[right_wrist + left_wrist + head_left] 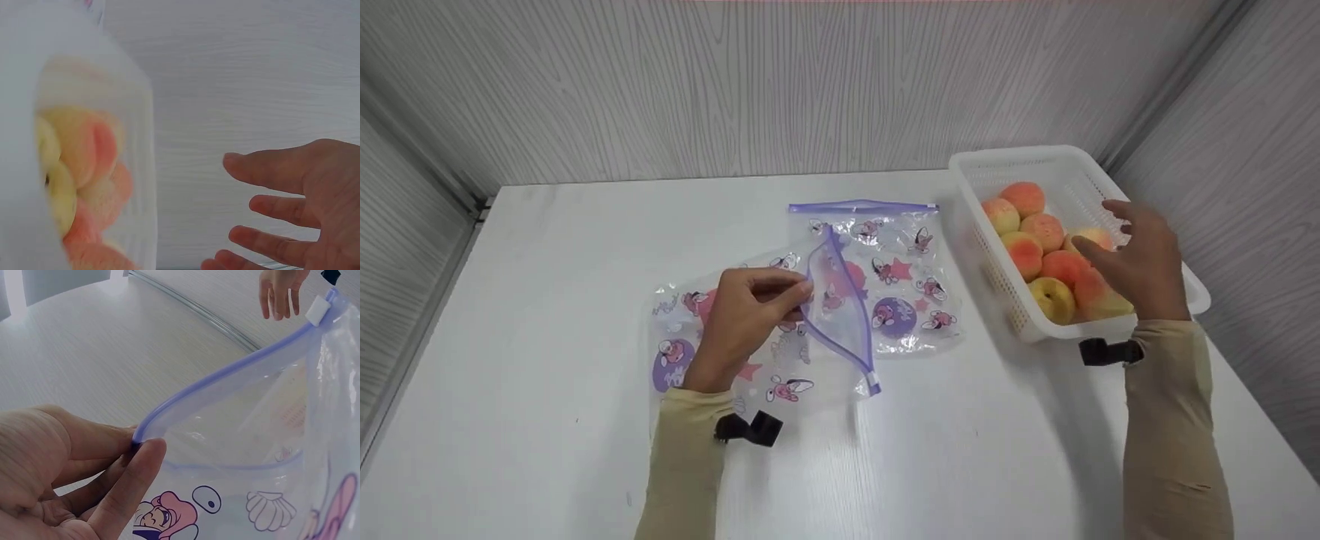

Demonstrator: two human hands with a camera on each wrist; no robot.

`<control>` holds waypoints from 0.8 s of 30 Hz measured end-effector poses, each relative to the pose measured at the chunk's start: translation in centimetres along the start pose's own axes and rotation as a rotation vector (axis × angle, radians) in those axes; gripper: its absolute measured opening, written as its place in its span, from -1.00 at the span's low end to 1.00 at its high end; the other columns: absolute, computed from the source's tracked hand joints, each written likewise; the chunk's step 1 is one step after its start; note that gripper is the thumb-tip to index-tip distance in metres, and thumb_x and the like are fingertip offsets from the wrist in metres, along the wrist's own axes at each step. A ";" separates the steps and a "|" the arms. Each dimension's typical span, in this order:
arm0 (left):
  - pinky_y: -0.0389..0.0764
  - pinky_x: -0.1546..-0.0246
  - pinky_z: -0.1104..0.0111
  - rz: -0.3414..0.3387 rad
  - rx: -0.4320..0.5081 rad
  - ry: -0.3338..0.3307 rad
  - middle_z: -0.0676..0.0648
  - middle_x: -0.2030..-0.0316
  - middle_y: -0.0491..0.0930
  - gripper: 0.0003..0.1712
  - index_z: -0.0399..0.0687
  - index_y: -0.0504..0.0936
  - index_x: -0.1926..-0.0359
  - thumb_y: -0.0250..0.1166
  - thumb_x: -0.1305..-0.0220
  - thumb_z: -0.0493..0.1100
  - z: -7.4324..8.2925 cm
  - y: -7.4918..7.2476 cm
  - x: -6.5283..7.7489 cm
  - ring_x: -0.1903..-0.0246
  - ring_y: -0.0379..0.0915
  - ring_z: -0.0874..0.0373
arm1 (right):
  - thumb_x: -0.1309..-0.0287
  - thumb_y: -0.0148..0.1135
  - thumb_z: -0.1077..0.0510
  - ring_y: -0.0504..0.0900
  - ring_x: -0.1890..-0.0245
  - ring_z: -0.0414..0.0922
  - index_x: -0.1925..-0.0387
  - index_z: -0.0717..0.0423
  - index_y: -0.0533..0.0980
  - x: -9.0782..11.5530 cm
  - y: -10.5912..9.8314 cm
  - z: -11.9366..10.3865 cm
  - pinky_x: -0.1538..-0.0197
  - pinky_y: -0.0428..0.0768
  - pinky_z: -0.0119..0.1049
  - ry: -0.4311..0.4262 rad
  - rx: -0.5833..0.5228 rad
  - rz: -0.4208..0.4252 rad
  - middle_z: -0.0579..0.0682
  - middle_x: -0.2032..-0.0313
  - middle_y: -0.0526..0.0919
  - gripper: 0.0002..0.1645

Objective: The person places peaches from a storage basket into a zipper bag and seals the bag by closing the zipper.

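Note:
With thumb and fingers, my left hand [750,315] pinches the purple rim of a clear printed zip bag [780,367]. The bag's mouth gapes open towards the right, and the left wrist view shows its white slider [318,310] at one end of the rim. My right hand [1151,262] hovers above the right side of a white plastic basket [997,277], fingers spread and holding nothing. Inside the basket lie several peaches [1024,255] and a yellow fruit [1051,300]. The hand hides part of the basket and some fruit in the head view.
A second printed zip bag [915,259] lies flat on the white table [555,315], partly under the held bag and left of the basket. Grey wood-grain panels [735,90] stand at the back and both sides.

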State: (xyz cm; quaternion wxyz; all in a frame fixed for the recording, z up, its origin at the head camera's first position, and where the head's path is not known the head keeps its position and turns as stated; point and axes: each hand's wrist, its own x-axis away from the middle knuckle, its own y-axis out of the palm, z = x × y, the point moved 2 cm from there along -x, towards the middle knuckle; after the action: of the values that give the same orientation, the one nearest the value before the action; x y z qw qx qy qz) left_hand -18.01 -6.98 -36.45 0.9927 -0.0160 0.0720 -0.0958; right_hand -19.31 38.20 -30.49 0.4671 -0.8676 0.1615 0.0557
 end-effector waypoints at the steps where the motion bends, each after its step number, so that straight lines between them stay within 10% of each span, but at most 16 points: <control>1: 0.77 0.23 0.26 0.001 0.000 0.000 -0.20 0.27 0.69 -0.83 -0.22 0.79 0.12 0.40 -0.32 -0.24 0.0 -0.1 0.0 0.31 0.69 -0.05 | -0.26 0.38 0.05 0.34 -0.29 0.34 -0.41 0.32 0.31 -0.1 0.1 0.5 -0.25 0.43 0.26 0.001 0.044 -0.029 0.39 -0.33 0.37 -0.19; 12: 0.76 0.22 0.26 0.017 -0.004 -0.012 -0.19 0.25 0.70 -0.80 -0.26 0.77 0.09 0.40 -0.33 -0.25 0.3 -0.2 0.1 0.29 0.68 -0.04 | -0.21 0.36 -0.04 0.16 -0.32 0.49 -0.43 0.53 0.08 0.3 -0.5 3.1 -0.28 0.21 0.49 0.092 0.230 -0.518 0.58 -0.35 0.17 0.05; 24: 0.76 0.21 0.26 0.002 0.000 -0.003 -0.18 0.27 0.69 -0.83 -0.22 0.78 0.11 0.39 -0.34 -0.24 0.0 -0.2 0.1 0.32 0.67 -0.04 | 0.09 0.61 -0.23 0.42 -0.15 0.31 -0.34 0.34 0.32 1.0 0.3 4.4 -0.17 0.43 0.36 0.058 0.203 -0.512 0.39 -0.24 0.44 0.14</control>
State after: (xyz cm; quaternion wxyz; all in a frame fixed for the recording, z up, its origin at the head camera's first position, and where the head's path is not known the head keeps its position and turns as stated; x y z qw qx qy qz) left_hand -17.98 -7.21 -36.42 0.9929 -0.0159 0.0706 -0.0948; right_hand -18.19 41.49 -33.42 0.5456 -0.8302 -0.0449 -0.1052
